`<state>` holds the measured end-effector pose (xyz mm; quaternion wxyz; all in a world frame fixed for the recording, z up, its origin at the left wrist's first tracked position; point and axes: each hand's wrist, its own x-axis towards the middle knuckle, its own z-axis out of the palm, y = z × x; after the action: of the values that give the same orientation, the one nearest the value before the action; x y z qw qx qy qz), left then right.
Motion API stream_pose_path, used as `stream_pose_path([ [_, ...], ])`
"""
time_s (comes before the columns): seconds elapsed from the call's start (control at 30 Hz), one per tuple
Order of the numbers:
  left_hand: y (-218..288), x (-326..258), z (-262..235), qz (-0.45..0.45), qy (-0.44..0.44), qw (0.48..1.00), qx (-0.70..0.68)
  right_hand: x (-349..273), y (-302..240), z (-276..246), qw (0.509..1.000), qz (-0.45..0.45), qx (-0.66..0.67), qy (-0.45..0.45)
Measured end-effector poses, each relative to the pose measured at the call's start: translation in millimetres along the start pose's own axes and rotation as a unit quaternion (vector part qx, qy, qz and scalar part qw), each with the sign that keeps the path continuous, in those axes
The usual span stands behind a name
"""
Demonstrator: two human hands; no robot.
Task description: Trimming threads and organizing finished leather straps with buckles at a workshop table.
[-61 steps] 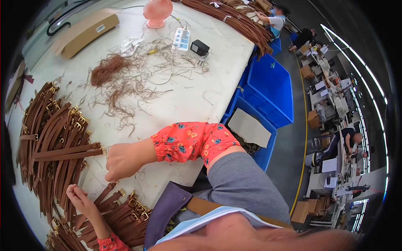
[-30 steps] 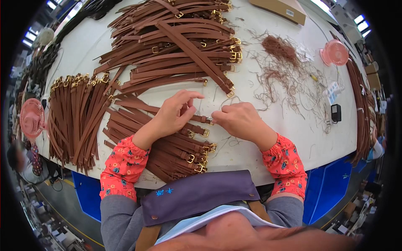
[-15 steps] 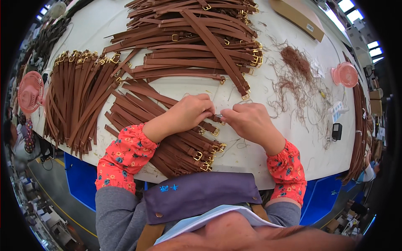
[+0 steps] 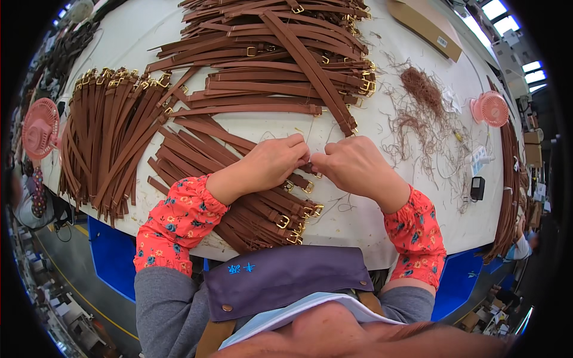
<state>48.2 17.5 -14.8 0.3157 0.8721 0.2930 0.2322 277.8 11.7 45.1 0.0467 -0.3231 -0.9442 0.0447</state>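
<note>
My left hand (image 4: 274, 160) is closed, its thumb and fingers pinching the buckle end of a brown strap (image 4: 307, 169). Right beside it, my right hand (image 4: 353, 167) is closed too, fingertips almost meeting the left ones over the strap end. What the right fingers hold is hidden behind them. Beneath my left forearm lies a fanned pile of brown straps (image 4: 253, 219), their gold buckles (image 4: 283, 222) pointing right. One long strap (image 4: 307, 70) lies slantwise beyond my hands, across a larger strap stack (image 4: 250, 95).
A strap bundle (image 4: 104, 140) fans out at the left, buckles at its far end. Loose brown thread (image 4: 421, 89) is strewn on the right of the white table (image 4: 382, 238). Around it are a cardboard box (image 4: 427, 27), a black adapter (image 4: 477, 188) and pink fans (image 4: 493, 109) (image 4: 40, 128).
My right hand has shifted slightly up and left, closer to my left fingers. A small silver metal piece seen between the hands earlier is now hidden. The left hand keeps its grip.
</note>
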Motion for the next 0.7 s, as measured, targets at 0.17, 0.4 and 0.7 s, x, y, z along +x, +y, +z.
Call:
stream_pose_path([
  [0.17, 0.0, -0.1, 1.2, 0.001, 0.005, 1.000, 0.013, 6.8, 0.9, -8.0, 0.999, -0.017, -0.009, -0.033],
  [0.4, -1.7, -0.6, 4.2, 0.004, 0.012, 0.999, 0.030, 9.1, -0.3, -8.6, 0.996, -0.059, -0.057, -0.035],
  [0.7, -4.0, 0.2, -3.1, -0.027, 0.021, 0.996, -0.077, -10.2, 0.7, 12.0, 0.999, 0.030, 0.012, 0.002],
])
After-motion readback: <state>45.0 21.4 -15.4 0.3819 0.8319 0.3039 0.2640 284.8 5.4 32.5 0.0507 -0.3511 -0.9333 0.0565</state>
